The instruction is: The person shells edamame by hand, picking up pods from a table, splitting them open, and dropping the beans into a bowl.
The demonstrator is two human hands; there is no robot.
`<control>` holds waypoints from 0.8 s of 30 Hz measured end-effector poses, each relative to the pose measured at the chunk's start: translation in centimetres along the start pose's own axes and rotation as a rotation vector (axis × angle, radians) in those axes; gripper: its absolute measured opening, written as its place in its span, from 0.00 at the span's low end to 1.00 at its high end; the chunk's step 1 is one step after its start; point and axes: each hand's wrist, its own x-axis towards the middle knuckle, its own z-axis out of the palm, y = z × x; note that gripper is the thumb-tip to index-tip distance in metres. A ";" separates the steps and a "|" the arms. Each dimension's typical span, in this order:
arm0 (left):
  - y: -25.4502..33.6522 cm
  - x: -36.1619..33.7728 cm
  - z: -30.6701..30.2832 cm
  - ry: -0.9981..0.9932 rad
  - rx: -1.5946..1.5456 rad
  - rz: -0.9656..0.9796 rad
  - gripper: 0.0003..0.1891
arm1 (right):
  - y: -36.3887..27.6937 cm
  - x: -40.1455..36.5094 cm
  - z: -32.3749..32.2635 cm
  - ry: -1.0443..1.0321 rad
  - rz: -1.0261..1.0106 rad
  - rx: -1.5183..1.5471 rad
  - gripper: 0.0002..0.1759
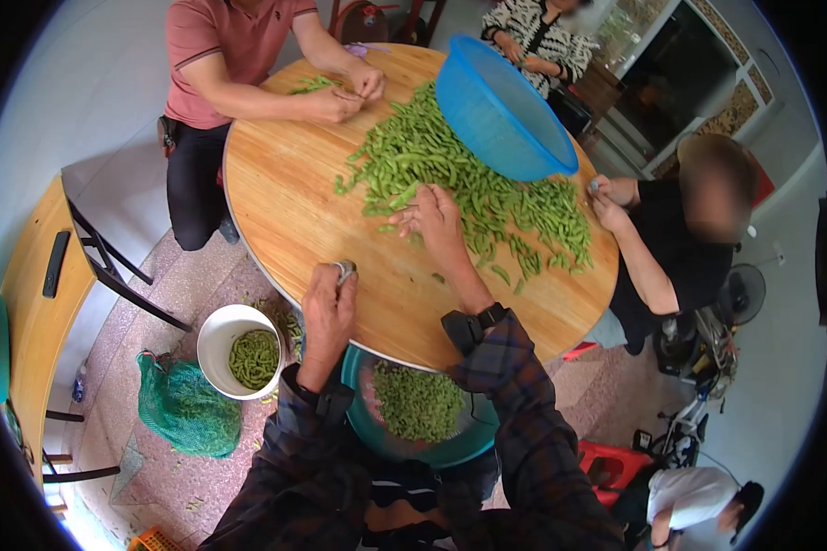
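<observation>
Over the near edge of the pile of green edamame pods [423, 151], my right hand [436, 225] pinches an edamame pod [404, 196] with its thumb and forefinger, the other fingers loosely curled. My left hand [328, 308] is closed at the table's near edge. A greyish band or wrap [345, 271] shows at its fingertips; whether anything else is inside is hidden. Below, between my forearms, a teal basin [351, 376] holds shelled green beans [420, 404]. To the left, a white bucket [213, 344] on the floor contains pods [254, 358].
A large blue basin [501, 110] rests tilted on the round wooden table [285, 184]. Several people sit around it, handling pods. A green mesh bag [188, 409] lies by the bucket. A side table [41, 266] stands left, a red stool [606, 464] right.
</observation>
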 end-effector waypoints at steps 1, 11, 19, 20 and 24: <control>-0.2 0.0 -0.1 -0.016 -0.031 -0.020 0.05 | -0.3 -1.2 -0.5 -0.013 0.033 0.104 0.18; 6.3 -2.2 2.2 -0.376 -0.654 -0.309 0.04 | -2.0 -14.2 -2.8 -0.004 0.097 0.101 0.17; 7.3 -4.8 3.0 -0.470 -0.698 -0.353 0.04 | -2.5 -20.7 -2.7 0.061 -0.009 0.007 0.20; 7.5 -4.9 2.9 -0.486 -0.720 -0.379 0.05 | -2.4 -21.2 -2.8 0.056 0.001 0.037 0.22; 9.1 -5.1 2.3 -0.533 -0.749 -0.400 0.05 | -3.8 -22.4 -3.7 0.086 0.040 0.045 0.21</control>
